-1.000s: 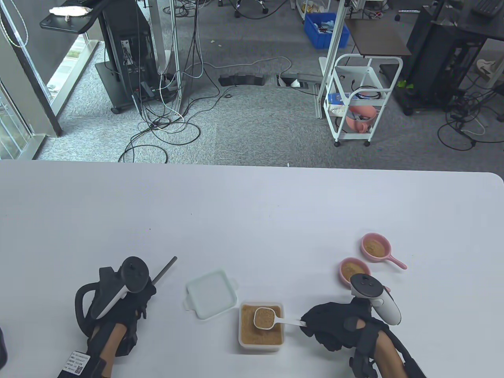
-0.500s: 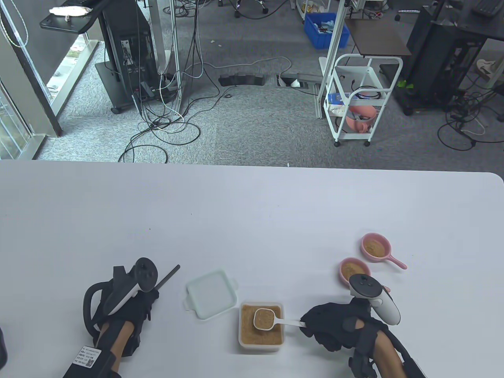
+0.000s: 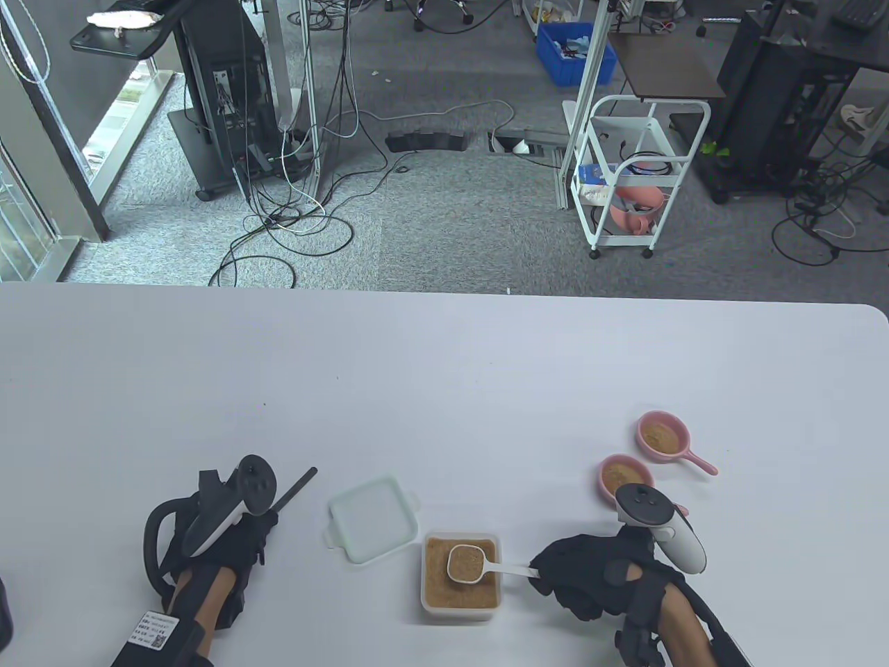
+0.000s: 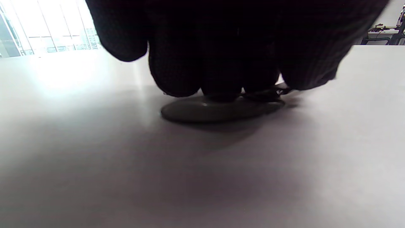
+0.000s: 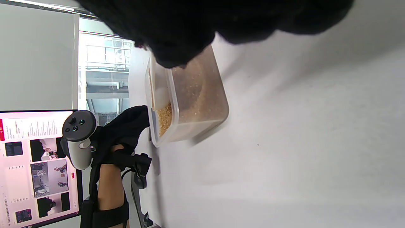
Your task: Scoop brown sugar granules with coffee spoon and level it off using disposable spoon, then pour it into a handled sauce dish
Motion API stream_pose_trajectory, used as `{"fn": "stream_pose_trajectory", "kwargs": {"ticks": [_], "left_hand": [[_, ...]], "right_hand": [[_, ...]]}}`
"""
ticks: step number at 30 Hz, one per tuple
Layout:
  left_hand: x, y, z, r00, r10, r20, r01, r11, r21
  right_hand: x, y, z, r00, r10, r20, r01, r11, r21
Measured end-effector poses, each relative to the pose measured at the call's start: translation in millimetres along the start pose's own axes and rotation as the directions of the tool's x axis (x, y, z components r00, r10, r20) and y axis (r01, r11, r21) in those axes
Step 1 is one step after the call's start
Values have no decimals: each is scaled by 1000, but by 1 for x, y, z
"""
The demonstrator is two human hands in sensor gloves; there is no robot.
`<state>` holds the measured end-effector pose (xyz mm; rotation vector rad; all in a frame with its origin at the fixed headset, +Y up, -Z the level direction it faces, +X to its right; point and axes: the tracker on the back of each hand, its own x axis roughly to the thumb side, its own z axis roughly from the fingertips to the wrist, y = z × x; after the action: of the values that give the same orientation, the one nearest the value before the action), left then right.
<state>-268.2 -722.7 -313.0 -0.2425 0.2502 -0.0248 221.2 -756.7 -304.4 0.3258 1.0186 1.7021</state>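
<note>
1. Down near the table's front edge, the right hand (image 3: 590, 577) pinches the thin handle of the white coffee spoon (image 3: 479, 564). The spoon's cup sits over the brown sugar (image 3: 444, 580) in the clear sugar box (image 3: 460, 611) and has sugar in it.
2. Over on the other side, the left hand (image 3: 239, 538) lies on top of the black disposable spoon (image 3: 295, 484). From above, only its straight handle sticks out past the fingers.
3. Only the left wrist view shows that spoon's flat dark bowl (image 4: 221, 109) lying on the table (image 3: 444, 389), with the fingertips (image 4: 177, 72) pressing down on it. I cannot tell if the fingers wrap around it.
4. Up close, the right wrist view shows the sugar box from the side, and the glove hides most of the coffee spoon.
5. Just beside the box lies its pale lid (image 3: 371, 517).
6. Two pink handled sauce dishes sit near the right hand, both with sugar inside: the near dish (image 3: 625, 476), partly behind the tracker (image 3: 660, 524), and the far dish (image 3: 663, 434).
</note>
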Motion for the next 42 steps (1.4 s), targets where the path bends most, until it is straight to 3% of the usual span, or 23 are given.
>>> {"fn": "stream_pose_trajectory", "kwargs": {"ticks": [9, 16, 22, 28, 33, 42], "left_hand": [[-2, 16, 11, 997, 65, 33, -67, 995, 76], [15, 31, 35, 955, 204, 213, -242, 955, 171], [42, 34, 58, 844, 322, 429, -405, 907, 115], [71, 27, 75, 760, 305, 574, -382, 924, 16], [84, 21, 80, 759, 253, 599, -320, 947, 6], [81, 15, 72, 777, 262, 572, -307, 951, -18]], "right_hand": [[2, -1, 1, 1000, -12, 22, 12, 1000, -1], [2, -3, 3, 999, -24, 37, 24, 1000, -12], [3, -5, 5, 998, -35, 52, 36, 999, -22], [7, -10, 12, 993, -60, 99, 65, 996, -53], [10, -20, 22, 985, -88, 149, 106, 988, -115], [11, -39, 43, 966, -150, 212, 204, 943, -263]]}}
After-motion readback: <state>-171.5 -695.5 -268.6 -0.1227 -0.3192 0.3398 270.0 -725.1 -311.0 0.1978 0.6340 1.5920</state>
